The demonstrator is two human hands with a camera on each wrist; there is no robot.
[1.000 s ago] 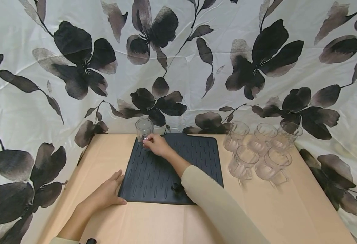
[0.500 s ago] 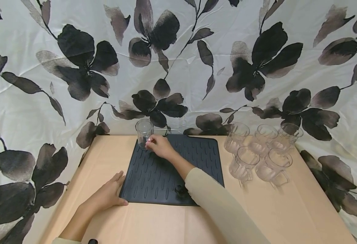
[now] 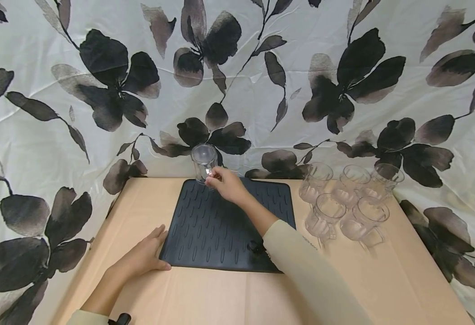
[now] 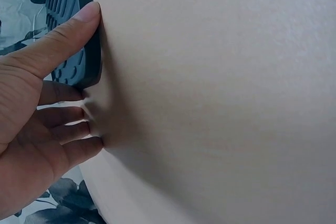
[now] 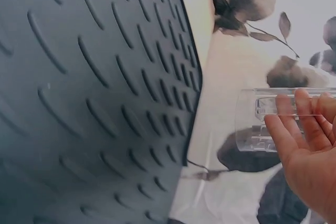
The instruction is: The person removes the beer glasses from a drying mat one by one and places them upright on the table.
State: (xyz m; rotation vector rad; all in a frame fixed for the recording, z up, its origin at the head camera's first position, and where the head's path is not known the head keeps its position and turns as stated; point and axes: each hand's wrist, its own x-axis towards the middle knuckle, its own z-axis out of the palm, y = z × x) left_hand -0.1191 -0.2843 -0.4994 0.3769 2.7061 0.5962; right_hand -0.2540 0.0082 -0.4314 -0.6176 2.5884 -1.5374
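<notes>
One table (image 3: 229, 293) under us, tan top, floral sheet (image 3: 261, 90) hung behind it. On the table we see the black ribbed mat (image 3: 221, 225), nothing standing on it. Five clear cups (image 3: 344, 201) sit clustered just right of the mat, upright, untouched.

Progress as we judge it: one cup in hand, none set down on the mat, five waiting in the cluster. So we're at the first of six, if the mat is where they go.

The held cup (image 3: 205, 163) is off the surface, above the mat's far left corner, tilted with its base turned toward the camera. Wrist view shows it lying sideways (image 5: 273, 119) past the mat's edge.

Right hand (image 3: 226, 184): fingers (image 5: 294, 124) curled round the cup wall, pinching it by the side.

Left hand (image 3: 141, 259): flat on the table, fingers straight and slightly spread, thumb (image 4: 63, 35) pressed against the mat's near left edge. Holding nothing, just bracing the mat
</notes>
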